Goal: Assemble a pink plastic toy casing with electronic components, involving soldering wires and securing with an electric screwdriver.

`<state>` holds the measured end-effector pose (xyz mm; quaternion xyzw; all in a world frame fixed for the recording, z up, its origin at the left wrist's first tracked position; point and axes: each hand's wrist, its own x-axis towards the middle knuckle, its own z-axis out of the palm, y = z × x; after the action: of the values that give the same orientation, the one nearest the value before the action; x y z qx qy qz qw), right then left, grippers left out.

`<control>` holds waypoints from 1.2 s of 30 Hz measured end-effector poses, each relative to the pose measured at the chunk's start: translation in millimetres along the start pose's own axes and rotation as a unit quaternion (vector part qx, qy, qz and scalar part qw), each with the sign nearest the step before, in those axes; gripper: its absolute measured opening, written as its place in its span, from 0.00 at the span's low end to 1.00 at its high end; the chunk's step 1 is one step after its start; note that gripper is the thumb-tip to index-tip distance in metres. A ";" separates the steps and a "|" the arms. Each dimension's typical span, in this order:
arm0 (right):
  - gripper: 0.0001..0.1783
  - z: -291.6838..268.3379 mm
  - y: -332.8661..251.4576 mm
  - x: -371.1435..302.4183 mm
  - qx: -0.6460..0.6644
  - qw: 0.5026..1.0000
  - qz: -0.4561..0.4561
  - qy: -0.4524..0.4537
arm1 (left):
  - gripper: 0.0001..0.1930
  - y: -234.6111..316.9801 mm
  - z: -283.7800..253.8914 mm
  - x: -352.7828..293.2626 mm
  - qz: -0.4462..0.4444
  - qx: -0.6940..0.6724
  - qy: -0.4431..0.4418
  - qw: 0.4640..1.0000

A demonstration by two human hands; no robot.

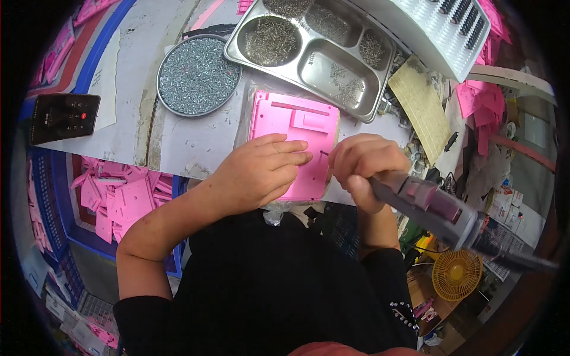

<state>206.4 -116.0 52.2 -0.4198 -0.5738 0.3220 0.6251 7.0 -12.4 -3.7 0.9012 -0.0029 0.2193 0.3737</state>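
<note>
A pink plastic panel (316, 178) lies on the worktable in front of me, with a raised rectangular block and a long slot near its far end. My left hand (267, 169) rests on its left part, fingers stretched out over the surface. At the right edge of the panel, my right hand (368, 160) is wrapped round an electric screwdriver (424, 204), whose body and cord run back to the lower right. The thin bit points at the panel's right side; whether it touches a screw there is too small to tell.
A round dish of screws (199, 74) stands at the far left. Beyond the panel is a steel compartment tray (306, 77) with springs and small metal parts. A phone (65, 118) lies at left, above a blue crate (89, 237) of pink parts. A white rack (439, 35) stands far right.
</note>
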 end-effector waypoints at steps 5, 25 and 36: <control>0.10 -7.9 11.9 10.1 0.038 0.995 -0.022 -0.088 | 0.04 -1.3 1.5 -2.4 -0.009 -0.007 0.004 1.000; 0.14 -11.3 12.4 59.3 0.102 0.990 -0.007 0.100 | 0.05 1.7 -0.9 -6.1 -0.045 -0.067 0.048 0.996; 0.16 40.9 -12.5 68.2 0.236 0.968 0.025 -0.077 | 0.09 3.3 -25.1 -20.4 -0.158 -0.047 0.180 0.970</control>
<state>174.1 -54.9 93.4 -0.2489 -0.5169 0.4954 0.6523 -21.8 -1.1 6.1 0.8175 0.1965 0.3160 0.4396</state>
